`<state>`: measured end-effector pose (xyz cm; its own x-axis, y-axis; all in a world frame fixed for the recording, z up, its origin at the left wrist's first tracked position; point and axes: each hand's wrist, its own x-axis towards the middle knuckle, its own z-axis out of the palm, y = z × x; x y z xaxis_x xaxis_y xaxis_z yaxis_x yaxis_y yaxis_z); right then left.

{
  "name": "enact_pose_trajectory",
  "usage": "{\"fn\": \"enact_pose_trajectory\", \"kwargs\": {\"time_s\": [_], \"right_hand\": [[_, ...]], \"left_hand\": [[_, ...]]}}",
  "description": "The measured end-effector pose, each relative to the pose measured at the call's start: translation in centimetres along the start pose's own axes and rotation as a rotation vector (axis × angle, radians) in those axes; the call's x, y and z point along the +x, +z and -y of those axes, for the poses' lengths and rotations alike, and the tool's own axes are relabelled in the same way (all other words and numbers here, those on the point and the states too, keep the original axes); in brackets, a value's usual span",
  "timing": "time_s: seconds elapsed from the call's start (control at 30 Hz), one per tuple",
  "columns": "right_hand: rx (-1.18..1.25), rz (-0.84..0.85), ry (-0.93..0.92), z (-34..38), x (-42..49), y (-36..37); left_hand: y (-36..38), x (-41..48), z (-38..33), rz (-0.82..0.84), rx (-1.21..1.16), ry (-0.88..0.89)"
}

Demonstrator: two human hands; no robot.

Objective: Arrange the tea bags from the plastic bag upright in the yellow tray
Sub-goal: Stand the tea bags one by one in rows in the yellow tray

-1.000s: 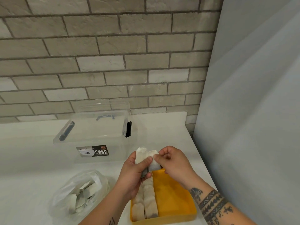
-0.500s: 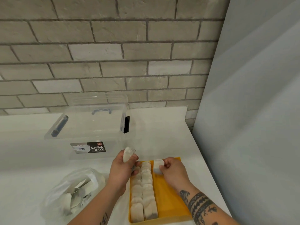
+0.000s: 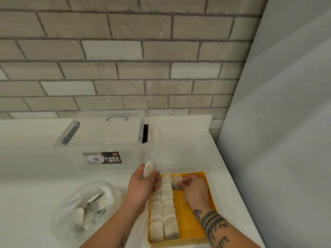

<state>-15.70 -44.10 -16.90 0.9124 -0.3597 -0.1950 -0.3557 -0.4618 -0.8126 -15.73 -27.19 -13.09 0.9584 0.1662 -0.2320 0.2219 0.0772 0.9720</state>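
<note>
The left hand (image 3: 143, 185) has its fingers (image 3: 155, 176) curled round a tea bag (image 3: 149, 168), whose upper end sticks up past the knuckles, above the bench (image 3: 35, 176) and just outside the far left corner of the yellow tray (image 3: 194, 228). The right hand (image 3: 194, 187) pinches a second tea bag (image 3: 177, 181) between the thumb and the curled fingers (image 3: 186, 179), holding it upright at the far end of the tray. Whether its lower edge touches the tray floor cannot be told. This second bag stands just right of the two rows of tea bags (image 3: 164, 212), close against the far end of the right-hand row. The rows run from the tray's near wall up to the fingers of both hands. Their bags stand upright and packed against one another, filling the left part of the tray. To the right of the rows, under the right wrist, the tray's yellow floor shows. The plastic bag (image 3: 86, 208) lies on the bench to the left of the left forearm, well apart from the fingers, with loose tea bags and their paper tags heaped inside. Beyond the left fingers stands a clear storage box (image 3: 107, 140) with black side clips and a label reading "CASA BOX". A brick wall (image 3: 125, 51) rises behind the bench. A plain grey panel (image 3: 286, 122) stands to the right of the right hand. The right forearm carries dark tattooed bands.
</note>
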Motion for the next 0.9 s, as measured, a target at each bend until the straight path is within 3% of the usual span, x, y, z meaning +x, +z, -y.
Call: {"fn": "enact_pose_trajectory", "kwargs": {"time_s": [0.33,0.63,0.9], "right_hand": [[0.052,-0.022,0.015,0.7,-0.8,0.0],[0.26,-0.028,-0.234,4.5,-3.3,-3.8],[0.158,0.17,-0.321,6.8,-4.8,-5.4]], "left_hand": [[-0.3,-0.3,-0.9,0.036,-0.049,-0.077],[0.1,-2.3,-3.2,0.264,-0.453,-0.292],[1.2,-4.9,-3.6,0.254,-0.233,-0.083]]}}
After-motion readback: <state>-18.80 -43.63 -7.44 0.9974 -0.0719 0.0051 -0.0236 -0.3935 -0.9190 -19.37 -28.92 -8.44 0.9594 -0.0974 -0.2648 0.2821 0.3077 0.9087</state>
